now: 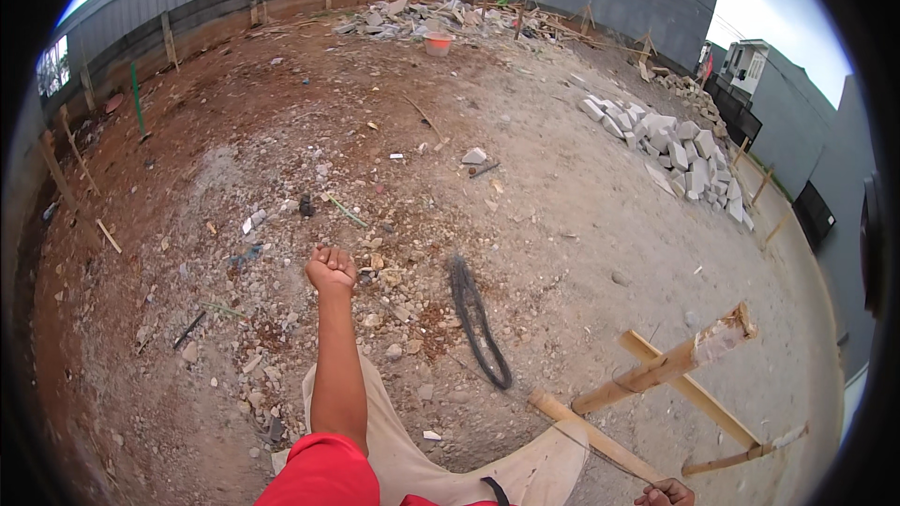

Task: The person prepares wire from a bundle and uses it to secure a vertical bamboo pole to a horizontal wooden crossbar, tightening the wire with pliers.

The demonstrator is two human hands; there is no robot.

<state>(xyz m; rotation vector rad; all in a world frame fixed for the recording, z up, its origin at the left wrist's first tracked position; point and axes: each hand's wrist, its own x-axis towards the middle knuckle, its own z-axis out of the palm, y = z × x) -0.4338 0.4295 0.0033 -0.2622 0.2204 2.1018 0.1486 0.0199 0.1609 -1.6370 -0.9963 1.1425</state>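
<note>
My left hand (332, 268) is stretched out over the rubble-strewn ground, its fingers curled into a fist. What it holds, if anything, is hidden. At the lower right edge my right hand (667, 494), partly cut off, has its fingers closed at the end of a thin dark wire (607, 452). The wire runs beside a light wooden plank (600, 436). In front of my knees a looped bundle of dark wire (476, 323) lies on the ground.
To the right stands a frame of a round wooden post (656, 370) and crossing battens (712, 408). A pile of pale blocks (680, 150) lies farther right. An orange bucket (438, 43) sits by far rubble (403, 19). A green rod (137, 103) stands left.
</note>
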